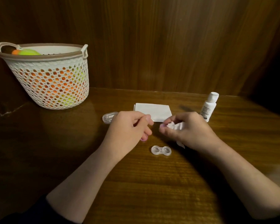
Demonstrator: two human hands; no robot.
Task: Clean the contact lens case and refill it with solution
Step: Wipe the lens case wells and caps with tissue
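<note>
The clear two-well contact lens case [161,150] lies open on the wooden table, with no caps on it, just in front of both hands. My left hand [129,130] is curled, and a purple cap [143,139] peeks out under its lower fingers. My right hand [187,130] grips a crumpled white tissue [174,126] and pinches a second purple cap [162,125] against it at the fingertips. The white solution bottle [208,106] stands upright and capped behind my right hand.
A folded stack of white tissues [153,110] lies behind the hands. A clear plastic container [108,117] sits beside my left hand. A white mesh basket [52,75] with orange and green things inside stands at the back left. A wooden wall rises behind the table.
</note>
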